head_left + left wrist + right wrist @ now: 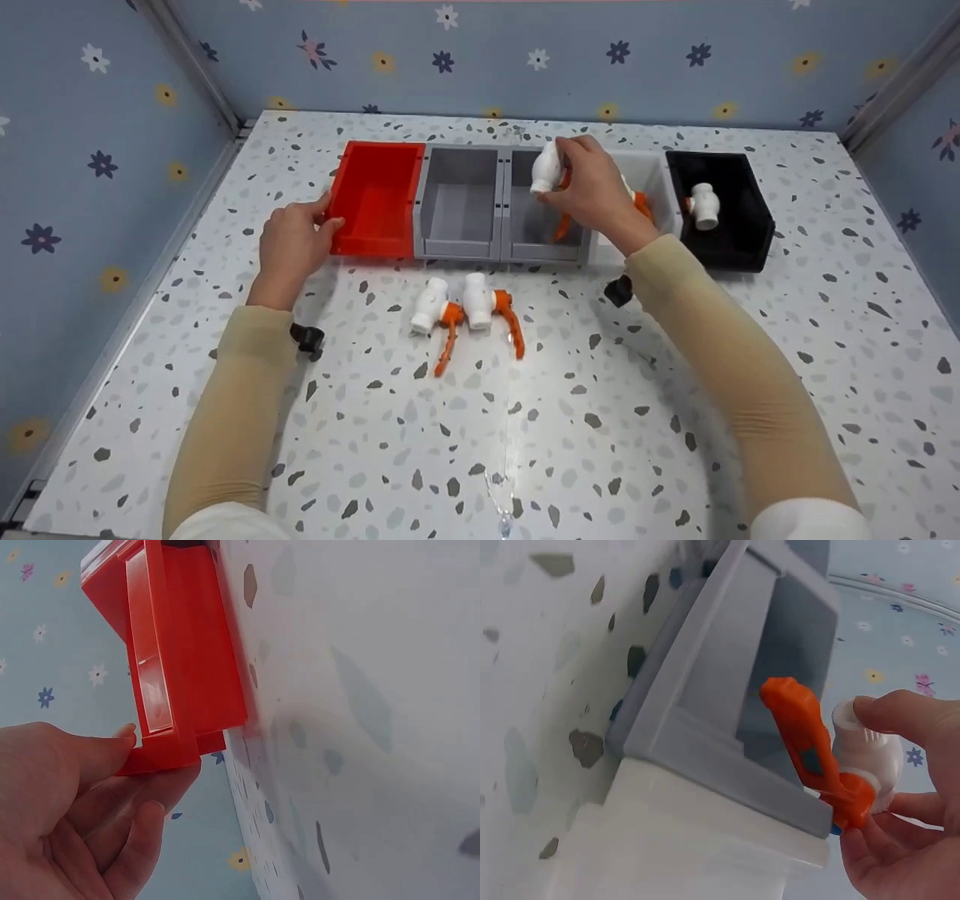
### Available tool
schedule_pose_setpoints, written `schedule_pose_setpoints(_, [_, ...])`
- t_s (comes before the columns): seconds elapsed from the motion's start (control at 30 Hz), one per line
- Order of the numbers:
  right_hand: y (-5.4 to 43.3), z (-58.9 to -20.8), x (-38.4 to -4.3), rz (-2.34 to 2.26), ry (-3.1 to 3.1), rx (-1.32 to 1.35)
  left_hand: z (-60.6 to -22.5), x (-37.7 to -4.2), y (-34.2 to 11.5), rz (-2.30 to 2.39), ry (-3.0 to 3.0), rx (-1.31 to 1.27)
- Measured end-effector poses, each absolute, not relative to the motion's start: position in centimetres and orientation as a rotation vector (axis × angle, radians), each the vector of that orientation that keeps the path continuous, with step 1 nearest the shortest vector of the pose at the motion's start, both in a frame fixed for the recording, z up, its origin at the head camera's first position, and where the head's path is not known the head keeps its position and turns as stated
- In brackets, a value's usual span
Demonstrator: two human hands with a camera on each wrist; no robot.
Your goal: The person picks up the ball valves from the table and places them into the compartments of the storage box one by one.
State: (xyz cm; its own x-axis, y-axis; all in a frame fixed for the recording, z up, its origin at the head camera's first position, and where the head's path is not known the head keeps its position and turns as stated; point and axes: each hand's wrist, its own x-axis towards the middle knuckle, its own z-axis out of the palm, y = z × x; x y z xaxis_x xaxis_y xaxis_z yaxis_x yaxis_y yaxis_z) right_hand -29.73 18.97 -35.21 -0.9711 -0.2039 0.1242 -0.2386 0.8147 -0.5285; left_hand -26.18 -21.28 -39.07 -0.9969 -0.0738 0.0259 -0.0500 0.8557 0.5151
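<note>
My left hand (291, 244) pinches the left wall of the red bin (375, 196), thumb inside and fingers outside, as the left wrist view also shows. Over the right-hand grey bin (544, 253), my right hand (596, 184) holds a white ball valve (547, 169) between thumb and fingers. Its orange lever (802, 731) points toward the bin's opening in the right wrist view. Two more valves, a left one (430, 306) and a right one (476, 301), lie on the table before the bins, levers toward me.
Left of the held valve is another grey bin (461, 247). A white bin (656, 176), partly behind my right hand, has a valve with orange showing (642, 206). The black bin (731, 247) at the right end holds a valve (705, 206). Flower-patterned panels (525, 67) enclose the speckled table (450, 450).
</note>
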Motion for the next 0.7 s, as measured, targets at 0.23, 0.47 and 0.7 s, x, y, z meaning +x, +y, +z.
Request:
schedule_pose_setpoints(0.23, [18.5, -36.2, -31.1, 0.592, -2.999, 0.414, -39.1, -26.2, -21.4, -0.813, -2.980, 0.090])
schedule_pose_setpoints(0.47, [18.2, -37.5, -31.4, 0.336, -3.017, 0.507, -39.1, -26.2, -21.3, -0.832, -2.985, 0.086])
schedule_pose_setpoints(0.7, [17.8, -38.2, -31.6, 0.162, -2.946, 0.625, -39.2, -26.2, -21.5, -0.807, -2.987, 0.091])
